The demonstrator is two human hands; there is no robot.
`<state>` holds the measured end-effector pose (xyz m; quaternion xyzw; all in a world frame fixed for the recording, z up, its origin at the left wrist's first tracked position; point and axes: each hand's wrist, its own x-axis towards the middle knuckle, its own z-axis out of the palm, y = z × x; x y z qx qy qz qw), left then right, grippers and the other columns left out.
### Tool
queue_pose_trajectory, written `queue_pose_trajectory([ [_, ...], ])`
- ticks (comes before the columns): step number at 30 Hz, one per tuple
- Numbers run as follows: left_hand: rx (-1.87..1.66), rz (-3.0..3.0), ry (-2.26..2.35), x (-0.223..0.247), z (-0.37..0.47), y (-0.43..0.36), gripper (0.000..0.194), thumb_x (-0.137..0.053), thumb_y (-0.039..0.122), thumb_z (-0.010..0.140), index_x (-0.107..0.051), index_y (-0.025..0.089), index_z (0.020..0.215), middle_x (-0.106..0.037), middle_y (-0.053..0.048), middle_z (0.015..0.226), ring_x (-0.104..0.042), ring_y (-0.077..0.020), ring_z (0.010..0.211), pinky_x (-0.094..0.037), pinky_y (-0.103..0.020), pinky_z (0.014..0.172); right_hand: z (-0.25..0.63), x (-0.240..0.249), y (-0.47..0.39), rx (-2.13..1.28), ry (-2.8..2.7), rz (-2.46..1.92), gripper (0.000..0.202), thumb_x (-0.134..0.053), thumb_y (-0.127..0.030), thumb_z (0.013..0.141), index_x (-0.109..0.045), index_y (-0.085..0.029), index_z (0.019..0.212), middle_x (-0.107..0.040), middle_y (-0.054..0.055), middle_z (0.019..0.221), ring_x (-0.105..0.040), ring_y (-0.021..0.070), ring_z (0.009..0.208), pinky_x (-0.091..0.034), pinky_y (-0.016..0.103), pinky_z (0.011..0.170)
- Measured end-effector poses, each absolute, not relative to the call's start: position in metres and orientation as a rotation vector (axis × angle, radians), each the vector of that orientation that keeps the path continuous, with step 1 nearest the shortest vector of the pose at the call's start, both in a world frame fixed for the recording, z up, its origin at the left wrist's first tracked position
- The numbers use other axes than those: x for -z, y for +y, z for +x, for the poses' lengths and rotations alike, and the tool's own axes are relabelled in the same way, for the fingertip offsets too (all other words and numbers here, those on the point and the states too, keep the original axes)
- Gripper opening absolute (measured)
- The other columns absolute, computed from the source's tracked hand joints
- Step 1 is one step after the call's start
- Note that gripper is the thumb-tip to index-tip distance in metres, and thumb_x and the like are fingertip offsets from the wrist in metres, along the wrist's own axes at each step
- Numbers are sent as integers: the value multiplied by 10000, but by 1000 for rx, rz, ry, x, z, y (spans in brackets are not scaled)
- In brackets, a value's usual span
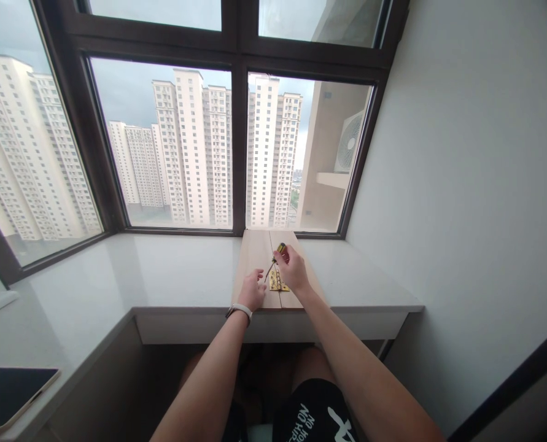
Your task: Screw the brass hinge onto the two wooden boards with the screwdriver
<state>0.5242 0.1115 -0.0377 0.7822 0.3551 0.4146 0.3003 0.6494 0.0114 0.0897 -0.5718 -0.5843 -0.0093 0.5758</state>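
Two pale wooden boards [252, 253] lie side by side with a narrow seam between them. A brass hinge [279, 281] lies across the seam near their front end. My right hand [294, 270] is closed around the yellow-and-black handle of a screwdriver [281, 248]. Its shaft slants down to the left, with the tip by the hinge's left edge. On the left board rests my left hand [253, 290], fingers apart beside the screwdriver tip. Whether a small screw sits at the tip is too small to tell.
The boards sit on a white windowsill counter [185, 270] reaching the dark window frame [239, 147]. A tablet-like device [13, 393] lies at the lower left. A white wall [461, 184] rises on the right. My legs are under the counter's front edge.
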Motion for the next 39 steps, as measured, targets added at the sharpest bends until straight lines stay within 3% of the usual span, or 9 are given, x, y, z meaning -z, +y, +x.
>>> queue_pose_trajectory([
  [15, -948, 2349, 944, 37, 523, 107, 409, -644, 229, 915, -632, 132, 1312, -685, -177, 1301, -563, -317, 1281, -428, -411, 1100, 690, -85, -3, 82, -1373, -1399, 491, -503, -709, 980, -607, -233, 914, -692, 81, 814, -643, 247, 701, -545, 374, 619],
  [39, -959, 2324, 937, 38, 523, 105, 418, -673, 207, 894, -634, 159, 1307, -711, -169, 1262, -557, -315, 1306, -430, -402, 1080, 695, -74, -2, 63, -1393, -1414, 470, -510, -693, 984, -605, -240, 903, -694, 75, 810, -650, 253, 710, -557, 388, 636],
])
